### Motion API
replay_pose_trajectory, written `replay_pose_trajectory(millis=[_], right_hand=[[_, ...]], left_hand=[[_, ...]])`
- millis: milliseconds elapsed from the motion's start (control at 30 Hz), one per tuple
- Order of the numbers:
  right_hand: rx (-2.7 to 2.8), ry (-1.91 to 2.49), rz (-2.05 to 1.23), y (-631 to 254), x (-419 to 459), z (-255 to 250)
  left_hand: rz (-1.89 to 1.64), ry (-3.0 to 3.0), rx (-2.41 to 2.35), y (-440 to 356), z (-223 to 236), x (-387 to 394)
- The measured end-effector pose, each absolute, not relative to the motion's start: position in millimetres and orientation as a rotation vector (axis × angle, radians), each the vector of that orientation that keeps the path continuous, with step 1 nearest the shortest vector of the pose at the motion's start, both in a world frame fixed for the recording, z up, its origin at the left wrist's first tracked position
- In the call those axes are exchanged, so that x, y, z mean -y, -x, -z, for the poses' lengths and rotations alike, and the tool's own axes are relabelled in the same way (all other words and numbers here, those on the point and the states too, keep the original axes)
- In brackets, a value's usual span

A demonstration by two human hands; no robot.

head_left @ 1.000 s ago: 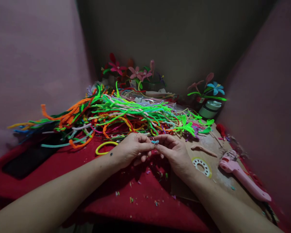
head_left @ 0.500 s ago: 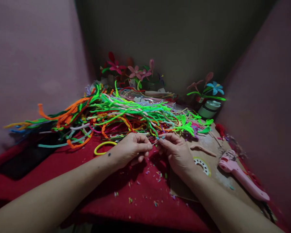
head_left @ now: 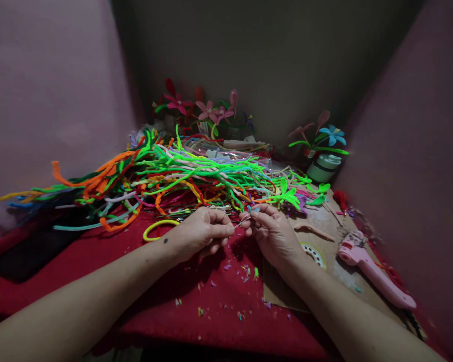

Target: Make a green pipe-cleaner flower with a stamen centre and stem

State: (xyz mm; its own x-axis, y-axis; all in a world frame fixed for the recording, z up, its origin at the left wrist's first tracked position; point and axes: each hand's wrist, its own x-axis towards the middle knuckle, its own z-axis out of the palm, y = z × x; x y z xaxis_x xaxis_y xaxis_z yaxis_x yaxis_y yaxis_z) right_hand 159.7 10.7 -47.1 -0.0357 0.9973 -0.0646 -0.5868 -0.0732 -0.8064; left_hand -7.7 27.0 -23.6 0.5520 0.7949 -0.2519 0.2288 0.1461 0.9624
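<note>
My left hand (head_left: 207, 230) is closed in a pinch on the end of a thin pale wire (head_left: 242, 220). Close to its right, my right hand (head_left: 275, 234) pinches a small light-blue fuzzy piece (head_left: 253, 209), which looks like pipe cleaner, and the wire runs between the two hands. Fingers hide most of the blue piece. Just behind both hands lies a big heap of pipe cleaners (head_left: 211, 173), mostly green with orange, white and other colours. A yellow ring-shaped handle (head_left: 147, 232) shows beside my left wrist.
A pink glue gun (head_left: 373, 271) rests on a brown board (head_left: 287, 289) at right, near a white-and-yellow roll (head_left: 313, 255). Scraps litter the red cloth (head_left: 154, 301). A dark phone-like slab (head_left: 30, 256) lies left. Fuzzy flowers (head_left: 207, 110) and a mint jar (head_left: 323, 168) stand behind.
The wire between my hands now shows as a small loop or crossed strands, and my right fingers have shifted their pinch slightly. The whole view has moved a little.
</note>
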Motion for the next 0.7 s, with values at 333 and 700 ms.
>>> replay_pose_trajectory(millis=[333, 700], right_hand=[[1.287, 1.149, -1.154, -157, 0, 48], [1.373, 1.194, -1.485, -144, 20, 38]], left_hand=[[-0.787, -1.343, -0.941, 32, 3, -40], [-0.964, -1.344, -1.011, 45, 7, -63]])
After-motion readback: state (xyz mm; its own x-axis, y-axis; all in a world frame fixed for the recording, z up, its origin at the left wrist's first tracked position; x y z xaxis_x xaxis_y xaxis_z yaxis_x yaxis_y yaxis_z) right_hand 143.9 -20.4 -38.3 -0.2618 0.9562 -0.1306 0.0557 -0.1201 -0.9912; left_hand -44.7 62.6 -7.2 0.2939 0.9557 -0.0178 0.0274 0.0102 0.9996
